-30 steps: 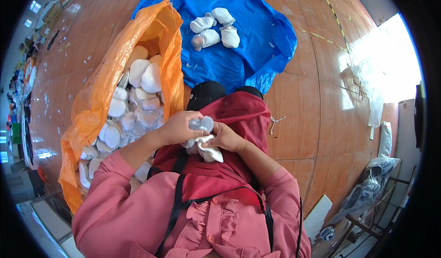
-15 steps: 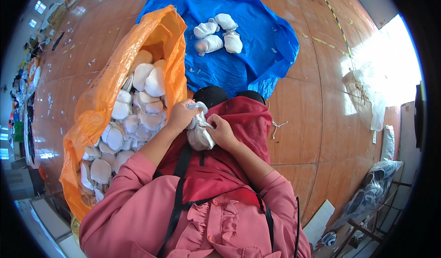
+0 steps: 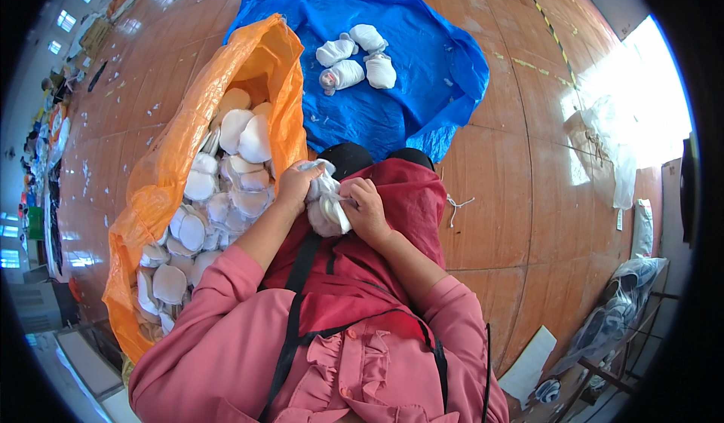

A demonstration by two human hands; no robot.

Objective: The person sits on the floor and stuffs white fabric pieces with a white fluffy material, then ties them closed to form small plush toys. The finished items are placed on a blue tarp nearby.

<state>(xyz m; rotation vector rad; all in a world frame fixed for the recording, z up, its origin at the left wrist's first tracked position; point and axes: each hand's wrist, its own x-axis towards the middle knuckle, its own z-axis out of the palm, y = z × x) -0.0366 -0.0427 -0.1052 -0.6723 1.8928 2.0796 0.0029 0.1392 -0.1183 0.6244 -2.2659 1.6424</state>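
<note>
Gathering the white bundle [image 3: 327, 213] over my red apron [image 3: 403, 200], I have my left hand [image 3: 295, 185] closed around its upper end, probably to steady it, while my right hand [image 3: 364, 208] pinches its side, fingers drawn in; neither grip stands open. The orange bag [image 3: 289, 125] gapes at my left, its white pads [image 3: 255, 138] seemingly placed for easy reach. Ahead, four wrapped bundles [image 3: 380, 71] sit close together, left of the middle of the blue sheet [image 3: 430, 84], well back from its near edge, perhaps grouped to stay tidy.
</note>
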